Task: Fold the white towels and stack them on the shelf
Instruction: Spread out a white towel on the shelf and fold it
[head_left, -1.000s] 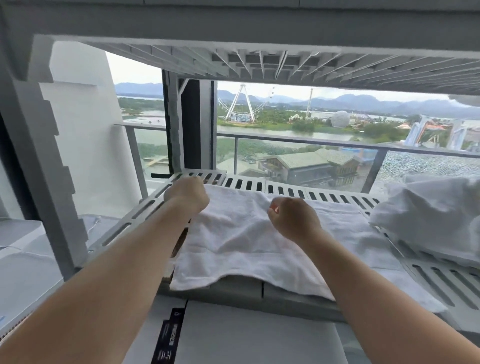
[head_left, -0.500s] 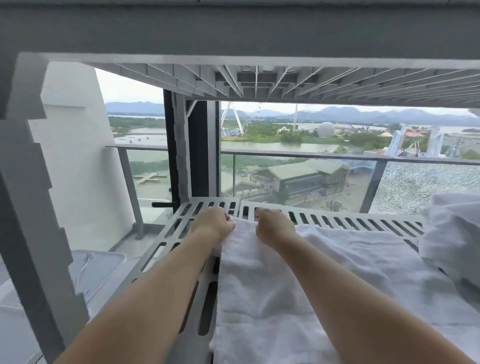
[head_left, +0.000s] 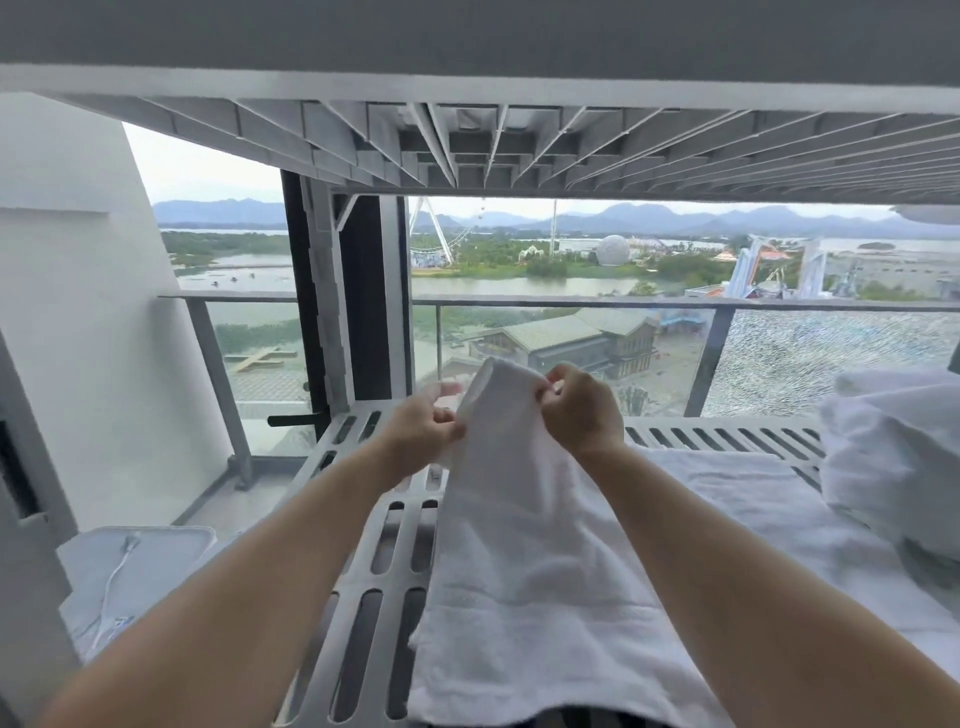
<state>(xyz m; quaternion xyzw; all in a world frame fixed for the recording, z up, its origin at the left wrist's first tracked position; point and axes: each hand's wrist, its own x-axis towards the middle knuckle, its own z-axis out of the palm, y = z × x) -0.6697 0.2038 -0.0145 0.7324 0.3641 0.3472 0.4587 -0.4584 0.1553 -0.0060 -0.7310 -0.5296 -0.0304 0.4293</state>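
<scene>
Grey slotted plastic forms the shelf (head_left: 363, 581), and across it lies the white towel (head_left: 519, 561), its far edge raised off the slats, while a loose heap of more towels (head_left: 893, 457) sits at the right. The left hand (head_left: 423, 434) and the right hand (head_left: 584, 410) each pinch that raised edge between thumb and curled fingers, close together. This looks like the start of a fold; next the edge would need carrying toward the near edge and laying down with corners matched.
</scene>
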